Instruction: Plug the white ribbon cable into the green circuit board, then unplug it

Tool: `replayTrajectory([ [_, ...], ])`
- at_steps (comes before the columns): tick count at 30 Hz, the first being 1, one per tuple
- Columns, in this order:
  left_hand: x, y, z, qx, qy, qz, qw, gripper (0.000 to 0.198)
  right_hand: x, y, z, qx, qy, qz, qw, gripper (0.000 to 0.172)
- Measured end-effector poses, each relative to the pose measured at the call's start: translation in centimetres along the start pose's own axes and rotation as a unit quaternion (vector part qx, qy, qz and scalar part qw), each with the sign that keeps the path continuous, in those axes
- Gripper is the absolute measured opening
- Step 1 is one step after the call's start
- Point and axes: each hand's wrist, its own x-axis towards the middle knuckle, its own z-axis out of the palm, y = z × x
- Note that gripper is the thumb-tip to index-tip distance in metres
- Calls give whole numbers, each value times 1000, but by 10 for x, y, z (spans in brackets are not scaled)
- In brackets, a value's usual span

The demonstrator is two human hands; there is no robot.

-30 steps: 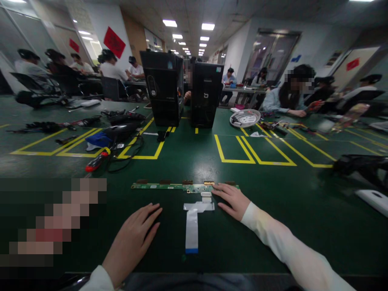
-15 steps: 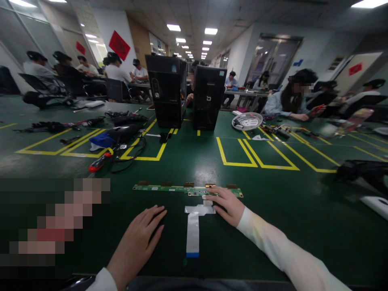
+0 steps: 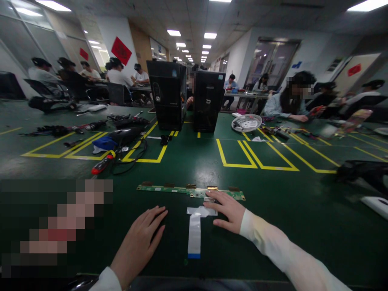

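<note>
A long narrow green circuit board [image 3: 163, 189] with several brown flex tabs along its far edge lies on the green table in front of me. Just nearer than its right half is a flat white ribbon cable [image 3: 194, 236], bent into a T-like shape with a blue end towards me. My right hand [image 3: 230, 211] is spread with its fingertips over the cable's far end and the board's near edge; the fingers partly hide that spot. Flat on the table, left of the cable, my left hand [image 3: 139, 242] rests with fingers extended and touches neither part.
Two black computer towers [image 3: 166, 97] stand at the far side. A red-and-black screwdriver [image 3: 102, 163], cables and a blue-and-black item [image 3: 104, 142] lie left. A round white grille [image 3: 247, 122] is at the far right. People sit at tables beyond; a blurred patch covers the lower left.
My right fingers have shifted slightly at the cable's far end, and a small white piece there now shows lower and flatter against the board's edge. My left hand stays flat; the view tilts slightly.
</note>
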Motion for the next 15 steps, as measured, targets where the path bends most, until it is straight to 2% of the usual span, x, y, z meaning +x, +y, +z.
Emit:
replayTrajectory([
  [3, 0, 0, 0, 1, 3, 5, 1000, 38, -14, -1, -3, -21, -4, 20, 1000, 60],
  [6, -1, 0, 1, 3, 9, 5, 1000, 38, -41, 4, -5, -44, 8, 42, 998, 59],
  [9, -3, -1, 4, -3, 16, -2, 1000, 39, -78, 16, -9, -65, 26, 78, 994, 59],
  [15, -7, -4, 6, -34, 19, -28, 999, 31, -154, 37, -14, -118, 57, 196, 972, 60],
])
